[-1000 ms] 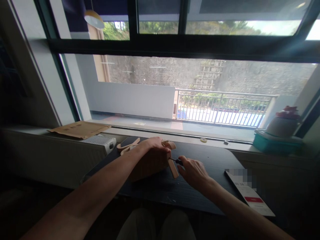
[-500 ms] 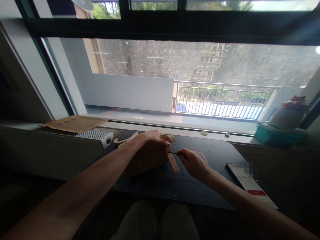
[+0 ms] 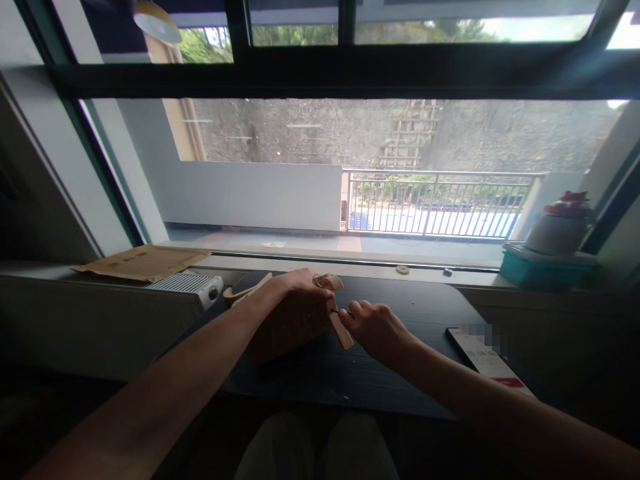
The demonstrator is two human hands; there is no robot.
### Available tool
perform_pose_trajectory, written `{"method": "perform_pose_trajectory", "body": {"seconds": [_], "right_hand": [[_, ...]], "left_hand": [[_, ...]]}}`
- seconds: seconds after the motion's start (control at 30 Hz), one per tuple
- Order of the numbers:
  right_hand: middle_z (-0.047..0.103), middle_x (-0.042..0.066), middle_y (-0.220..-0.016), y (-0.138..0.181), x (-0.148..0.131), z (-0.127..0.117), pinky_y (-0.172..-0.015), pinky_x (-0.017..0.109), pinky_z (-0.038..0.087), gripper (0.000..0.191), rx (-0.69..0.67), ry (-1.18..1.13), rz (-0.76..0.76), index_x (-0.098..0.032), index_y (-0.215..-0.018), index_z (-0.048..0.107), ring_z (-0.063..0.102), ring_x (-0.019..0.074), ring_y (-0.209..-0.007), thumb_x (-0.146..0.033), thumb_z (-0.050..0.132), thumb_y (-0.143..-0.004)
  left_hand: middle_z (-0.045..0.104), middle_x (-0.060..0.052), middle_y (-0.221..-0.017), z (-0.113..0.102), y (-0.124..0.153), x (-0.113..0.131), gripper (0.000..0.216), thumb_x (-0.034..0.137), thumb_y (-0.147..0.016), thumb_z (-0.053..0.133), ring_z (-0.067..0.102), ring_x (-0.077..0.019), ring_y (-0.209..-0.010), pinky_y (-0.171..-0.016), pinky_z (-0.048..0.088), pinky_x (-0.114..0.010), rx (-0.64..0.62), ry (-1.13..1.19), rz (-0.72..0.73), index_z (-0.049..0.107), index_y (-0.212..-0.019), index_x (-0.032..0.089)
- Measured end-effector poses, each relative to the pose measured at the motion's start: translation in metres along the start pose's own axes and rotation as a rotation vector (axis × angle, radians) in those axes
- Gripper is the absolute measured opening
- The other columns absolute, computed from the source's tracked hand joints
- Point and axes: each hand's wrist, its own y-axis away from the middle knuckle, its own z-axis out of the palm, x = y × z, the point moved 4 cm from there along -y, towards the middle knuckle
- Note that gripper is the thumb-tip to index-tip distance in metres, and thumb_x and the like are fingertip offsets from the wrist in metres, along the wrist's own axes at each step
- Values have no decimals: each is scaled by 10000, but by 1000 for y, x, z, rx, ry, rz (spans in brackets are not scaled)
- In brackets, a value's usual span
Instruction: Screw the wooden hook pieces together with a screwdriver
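Note:
A dark brown, box-shaped leather-like bag (image 3: 295, 327) with pale tan straps sits on the dark table. My left hand (image 3: 303, 283) is closed at its upper right corner, fingers partly hidden, beside a curled tan strap end (image 3: 331, 283). Below those fingers a flat tan strip (image 3: 343, 333) hangs down at a slant. My right hand (image 3: 373, 327) is closed around a thin dark pointed tool (image 3: 339, 311), perhaps an awl. The tool's tip meets the strip, and its handle is hidden in my fingers.
A phone (image 3: 483, 357) lies on the table (image 3: 425, 300) at right. On the sill are a tape roll (image 3: 403, 270), a small grey piece (image 3: 447, 272) and a teal box (image 3: 540, 270). A brown envelope (image 3: 145, 261) lies by a white radiator (image 3: 200, 287) at left.
My right hand has moved closer to the tan strip, and less of the tool's shaft shows. My left hand keeps its place on the bag. The view has tilted slightly upward.

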Motion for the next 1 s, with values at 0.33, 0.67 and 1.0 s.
{"method": "perform_pose_trajectory", "body": {"seconds": [0.33, 0.67, 1.0], "right_hand": [[686, 32, -918, 9, 22, 32, -659, 244, 389, 296, 31, -611, 561, -225, -1069, 591, 626, 170, -865, -357, 367, -928], [634, 46, -854, 19, 2, -10, -529, 241, 326, 214, -25, -163, 134, -199, -1055, 553, 590, 150, -697, -157, 454, -870], [649, 65, -853, 18, -2, 5, -566, 241, 370, 196, -28, -135, 114, -175, -1004, 583, 591, 152, -718, -174, 417, -901]], "left_hand": [[689, -28, -906, 0, -2, 2, 585, 701, -607, 566, 612, -211, -837, -677, 423, -242, 5, 5, 31, 656, -897, 202], [672, -89, -1009, 8, 19, 13, 758, 766, -543, 556, 616, -245, -873, -678, 442, -265, 18, -9, -51, 604, -1026, 184], [686, -53, -934, 10, 14, 14, 672, 767, -563, 534, 619, -226, -818, -680, 437, -274, 1, -38, -11, 640, -920, 208]]}}
